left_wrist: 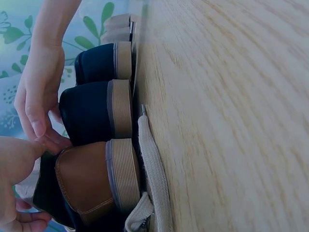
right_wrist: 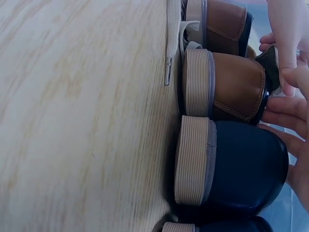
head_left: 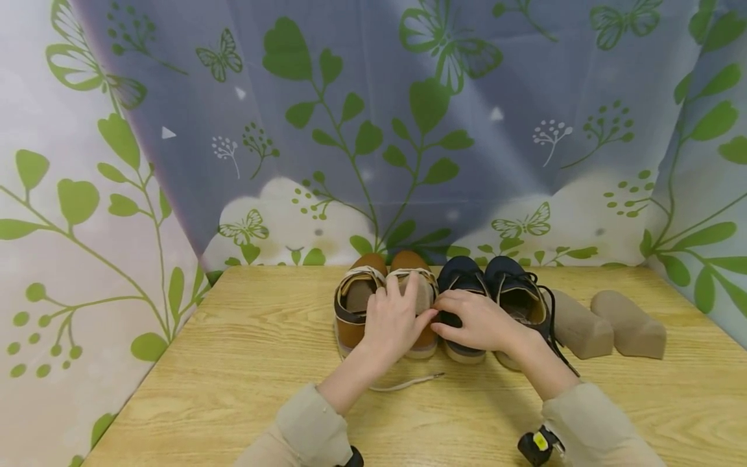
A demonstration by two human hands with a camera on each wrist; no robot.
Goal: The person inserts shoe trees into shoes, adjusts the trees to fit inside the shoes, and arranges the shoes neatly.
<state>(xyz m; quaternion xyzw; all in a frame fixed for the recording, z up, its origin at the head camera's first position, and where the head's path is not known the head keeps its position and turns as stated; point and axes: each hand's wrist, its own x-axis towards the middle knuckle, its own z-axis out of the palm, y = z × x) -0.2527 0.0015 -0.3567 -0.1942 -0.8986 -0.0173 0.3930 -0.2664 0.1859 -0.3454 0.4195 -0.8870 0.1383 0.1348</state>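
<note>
A pair of brown shoes, left [head_left: 352,335] and right [head_left: 421,351], stands beside two dark navy shoes [head_left: 465,355], heels toward me. My left hand [head_left: 390,324] is over the right brown shoe's opening, its thumb and fingers curled at the collar. A beige textured piece [head_left: 424,297] shows in that opening; I cannot tell if it is tongue or insert. My right hand [head_left: 481,320] reaches across the left navy shoe, thumb and fingertips at the brown collar. In the left wrist view the brown heel [left_wrist: 86,181] sits under both hands, whose fingertips nearly meet.
Two grey-brown moulded shoe inserts [head_left: 629,327] lie right of the navy shoes. A loose pale lace [head_left: 405,384] trails on the wooden table [head_left: 245,389] behind the brown heels. Dark laces [head_left: 553,331] hang from the right navy shoe. A printed cloth [head_left: 362,97] backs the table.
</note>
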